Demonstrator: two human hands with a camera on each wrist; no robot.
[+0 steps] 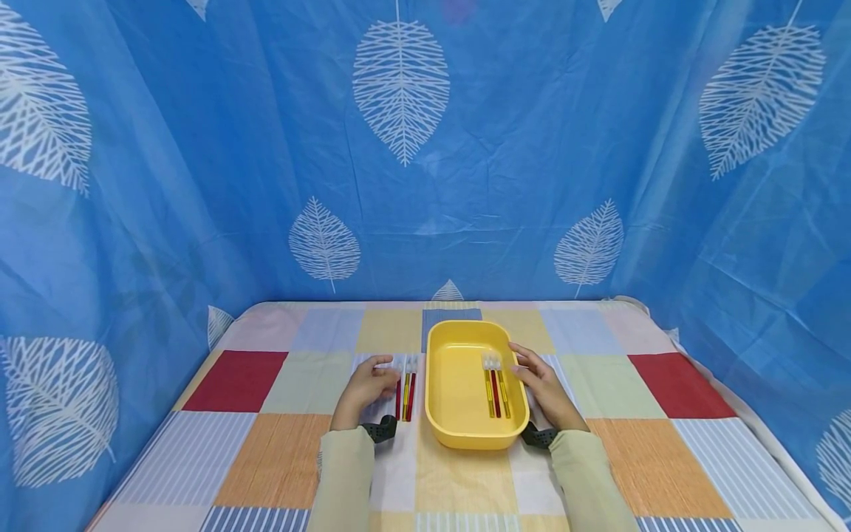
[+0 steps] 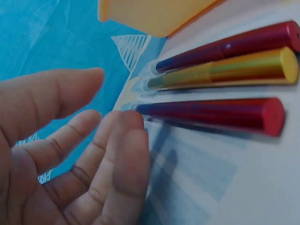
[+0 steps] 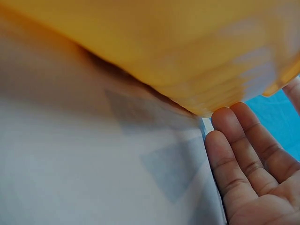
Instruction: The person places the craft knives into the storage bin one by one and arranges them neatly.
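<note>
A yellow plastic tray (image 1: pixel 468 441) stands on the patchwork cloth. Inside, toward its right side, lie three slim craft knives (image 1: pixel 496 394) with gold and red handles and clear caps. Three similar craft knives lie side by side on the cloth left of the tray: an outer red knife (image 2: pixel 211 115), a gold knife (image 2: pixel 225 75) and another red knife (image 2: pixel 234 47). My left hand (image 1: pixel 368 388) hovers beside the outer red one, fingers loosely bent, fingertips close to its capped end. My right hand (image 1: pixel 547 390) is at the tray's right rim, straight fingers (image 3: pixel 229 124) against its outer wall.
A patchwork cloth (image 1: pixel 309 384) covers the table. Blue curtains (image 1: pixel 459 222) with white leaf prints enclose its back and sides. Black wrist bands (image 1: pixel 381 428) sit on both wrists.
</note>
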